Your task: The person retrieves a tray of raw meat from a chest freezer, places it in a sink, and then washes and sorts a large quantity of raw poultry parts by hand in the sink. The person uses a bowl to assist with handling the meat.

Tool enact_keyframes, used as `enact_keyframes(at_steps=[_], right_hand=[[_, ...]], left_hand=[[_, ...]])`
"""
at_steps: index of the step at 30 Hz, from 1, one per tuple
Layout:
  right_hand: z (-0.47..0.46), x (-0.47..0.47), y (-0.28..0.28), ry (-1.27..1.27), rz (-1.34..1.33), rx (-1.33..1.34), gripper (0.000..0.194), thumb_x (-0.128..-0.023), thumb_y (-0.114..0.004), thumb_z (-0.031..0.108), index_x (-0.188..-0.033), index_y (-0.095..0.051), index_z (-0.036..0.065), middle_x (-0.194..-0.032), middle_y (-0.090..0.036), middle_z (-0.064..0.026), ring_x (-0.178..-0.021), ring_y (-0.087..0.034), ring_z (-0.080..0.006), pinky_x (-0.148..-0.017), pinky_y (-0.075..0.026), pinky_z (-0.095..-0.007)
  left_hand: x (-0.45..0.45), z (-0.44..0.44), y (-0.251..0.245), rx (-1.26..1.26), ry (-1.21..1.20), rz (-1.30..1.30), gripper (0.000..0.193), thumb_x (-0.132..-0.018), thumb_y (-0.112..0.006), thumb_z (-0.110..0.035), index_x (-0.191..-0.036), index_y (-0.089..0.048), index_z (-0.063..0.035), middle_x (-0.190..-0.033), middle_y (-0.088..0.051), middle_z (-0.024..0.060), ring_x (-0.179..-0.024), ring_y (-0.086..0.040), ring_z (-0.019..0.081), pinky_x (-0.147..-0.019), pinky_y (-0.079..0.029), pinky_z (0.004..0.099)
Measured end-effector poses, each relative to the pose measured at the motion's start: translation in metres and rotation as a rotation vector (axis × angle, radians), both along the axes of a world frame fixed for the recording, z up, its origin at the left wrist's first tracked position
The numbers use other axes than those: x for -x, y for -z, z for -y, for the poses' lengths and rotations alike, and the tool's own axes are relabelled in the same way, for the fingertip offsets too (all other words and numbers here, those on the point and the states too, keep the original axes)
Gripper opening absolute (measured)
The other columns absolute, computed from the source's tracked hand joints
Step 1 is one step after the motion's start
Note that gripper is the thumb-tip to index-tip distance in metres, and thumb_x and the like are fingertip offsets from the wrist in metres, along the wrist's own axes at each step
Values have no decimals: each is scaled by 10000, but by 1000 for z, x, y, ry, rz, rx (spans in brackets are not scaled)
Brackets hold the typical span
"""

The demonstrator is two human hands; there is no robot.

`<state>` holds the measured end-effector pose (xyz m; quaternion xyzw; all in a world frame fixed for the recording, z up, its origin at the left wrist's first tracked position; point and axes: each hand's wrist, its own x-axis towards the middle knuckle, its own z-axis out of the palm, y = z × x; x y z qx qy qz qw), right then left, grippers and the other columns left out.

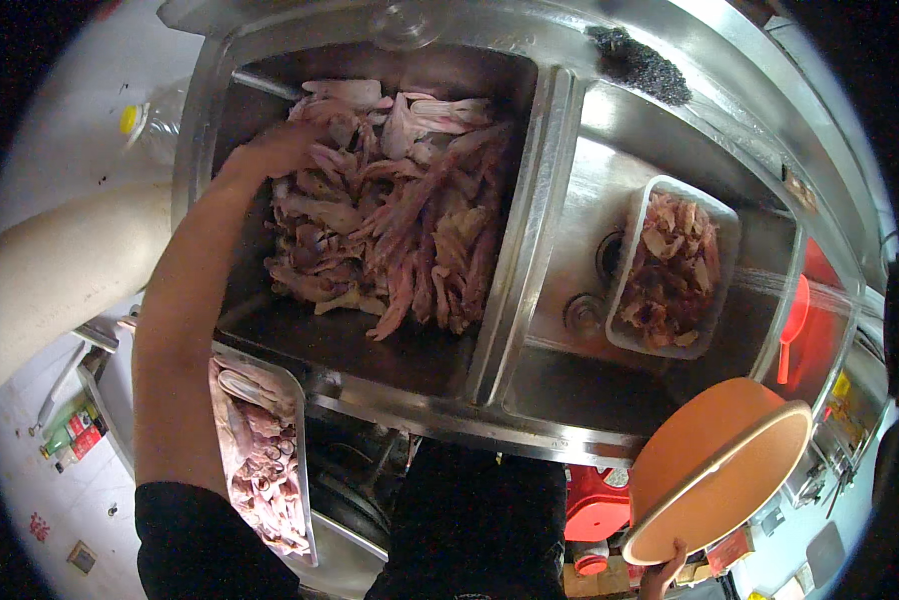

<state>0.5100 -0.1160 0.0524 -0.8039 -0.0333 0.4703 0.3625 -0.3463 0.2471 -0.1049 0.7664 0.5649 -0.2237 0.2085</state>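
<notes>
My left hand point(299, 142) is blurred and reaches into the left bowl of a stainless steel sink point(543, 225). It touches a heap of raw poultry pieces point(389, 217) near the heap's far left side. The fingers blend into the meat, so their grip cannot be made out. At the lower right, my right hand point(667, 571) grips the rim of an orange plastic basin point(727, 480). The basin is tilted on its side by the sink's front right corner, its inside facing the lower right.
A translucent plastic tub point(731, 240) of meat pieces stands in the right sink bowl. Beyond it lies a red plastic ladle point(794, 322). A black scouring pad point(641, 66) rests on the back ledge. More raw pieces fill a metal tray point(308, 495) below my left arm.
</notes>
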Motion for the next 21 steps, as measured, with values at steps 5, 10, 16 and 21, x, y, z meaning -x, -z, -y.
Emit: enact_keyframes(at_steps=[5,10,16,21], right_hand=[[0,0,1,46,-13,0,548,-825,-528,289,-1270,-442,-18,-1176,-543,-165,-1075,-560,-318,-924,-454,-472],[-2,5,-1,46,-21,-63,548,-818,-536,272,-1268,-450,-28,-1185,-542,-166,-1082,-558,-311,-927,-452,-453],[-16,20,-9,-38,-84,-58,395,-911,-458,249,-1218,-477,0,-1184,-534,-149,-1140,-520,-249,-961,-441,-392],[-21,52,-20,-683,354,-327,391,-894,-460,282,-1172,-507,12,-1146,-551,-138,-1096,-540,-263,-941,-447,-399]], left_hand=[[-14,7,-41,-8,-541,600,463,-866,-662,-220,-1279,-520,-65,-1207,-598,101,-1095,-561,212,-927,-450,349],[-110,6,-110,275,-761,864,509,-887,-657,-245,-1328,-479,-65,-1185,-592,27,-1064,-534,137,-923,-438,288],[-334,46,-177,80,40,1659,244,-896,-507,-75,-1126,-572,-27,-966,-614,137,-866,-633,245,-741,-518,365],[-504,113,-227,-799,251,1293,204,-854,-525,-244,-921,-580,-59,-829,-597,107,-862,-607,244,-798,-443,489]])
